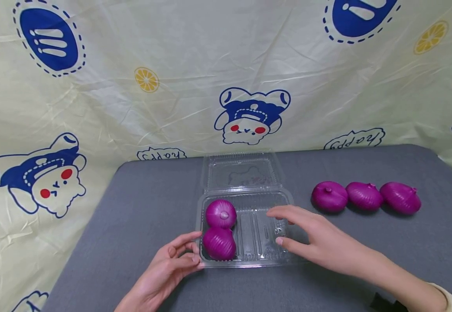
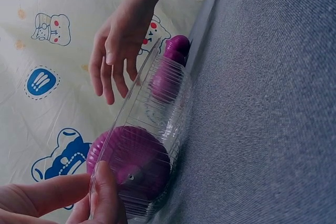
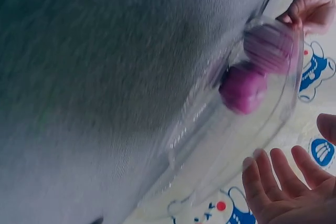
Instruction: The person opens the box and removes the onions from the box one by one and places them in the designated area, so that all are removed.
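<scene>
A clear plastic clamshell box (image 1: 257, 260) lies with its lid (image 1: 243, 171) folded back. Two purple onions, one (image 1: 220, 214) behind the other (image 1: 219, 244), sit along its left side. My left hand (image 1: 173, 262) pinches the box's front left rim between thumb and fingers, seen closely in the left wrist view, where the near onion (image 2: 131, 163) shows through the wall. Over the right part of the box hovers my right hand (image 1: 307, 236), thumb and fingers apart and nothing between them. In the right wrist view that hand (image 3: 289, 187) has its fingers extended.
Three more purple onions (image 1: 328, 197) (image 1: 364, 196) (image 1: 400, 198) stand in a row on the grey cloth-covered table (image 1: 151, 195), right of the box. A printed curtain (image 1: 183, 108) hangs behind the table. Something black (image 1: 385, 303) shows under the right forearm.
</scene>
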`<state>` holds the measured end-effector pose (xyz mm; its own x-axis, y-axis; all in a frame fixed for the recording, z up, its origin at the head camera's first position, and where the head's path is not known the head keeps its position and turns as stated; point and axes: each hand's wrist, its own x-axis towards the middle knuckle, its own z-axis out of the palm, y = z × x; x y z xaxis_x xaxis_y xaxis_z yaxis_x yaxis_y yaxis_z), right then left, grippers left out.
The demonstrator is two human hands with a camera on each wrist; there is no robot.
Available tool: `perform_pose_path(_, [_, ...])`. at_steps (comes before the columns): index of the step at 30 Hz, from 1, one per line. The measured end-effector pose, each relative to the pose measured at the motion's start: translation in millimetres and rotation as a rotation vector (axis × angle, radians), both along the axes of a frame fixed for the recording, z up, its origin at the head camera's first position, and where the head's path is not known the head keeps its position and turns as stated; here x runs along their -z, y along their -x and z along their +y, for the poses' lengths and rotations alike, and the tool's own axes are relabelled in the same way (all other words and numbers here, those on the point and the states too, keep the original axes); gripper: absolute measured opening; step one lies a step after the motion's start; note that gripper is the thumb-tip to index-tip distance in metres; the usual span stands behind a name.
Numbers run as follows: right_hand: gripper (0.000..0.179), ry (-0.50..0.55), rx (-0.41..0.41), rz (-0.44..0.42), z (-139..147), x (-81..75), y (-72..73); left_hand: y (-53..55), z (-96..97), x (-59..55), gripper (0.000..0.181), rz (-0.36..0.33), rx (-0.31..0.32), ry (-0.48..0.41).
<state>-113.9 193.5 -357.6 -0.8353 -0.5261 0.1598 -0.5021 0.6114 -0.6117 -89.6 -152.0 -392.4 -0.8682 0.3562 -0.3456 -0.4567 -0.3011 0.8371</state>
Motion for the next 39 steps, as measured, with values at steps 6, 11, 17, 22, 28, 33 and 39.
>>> perform_pose_path(6, [0.049,-0.013,-0.075,-0.087,-13,2.9,-2.2,-0.2,-0.1,0.2,0.062,0.005,0.002,-0.001])
perform_pose_path(11, [0.049,-0.036,-0.123,-0.167,-25,3.2,-2.6,-0.1,-0.2,0.2,0.061,0.015,0.006,-0.005])
perform_pose_path(17, [0.049,-0.064,-0.181,-0.177,-40,4.5,-1.6,0.9,-0.2,-0.4,0.063,-0.009,-0.003,0.008])
perform_pose_path(22, [0.049,-0.056,-0.258,-0.127,-51,10.0,-2.1,0.3,-0.6,-0.2,0.062,-0.014,-0.005,0.015])
perform_pose_path(28, [0.052,-0.042,-0.281,-0.099,-62,17.9,-1.9,0.1,-1.2,-0.2,0.06,-0.025,-0.008,0.019])
perform_pose_path(33, [0.055,-0.013,-0.281,-0.142,-70,22.7,3.7,0.2,-1.2,0.6,0.06,-0.02,-0.004,0.024])
perform_pose_path(39, [0.056,0.008,-0.276,-0.224,-78,27.7,13.4,0.6,0.3,1.7,0.06,-0.024,-0.004,0.014])
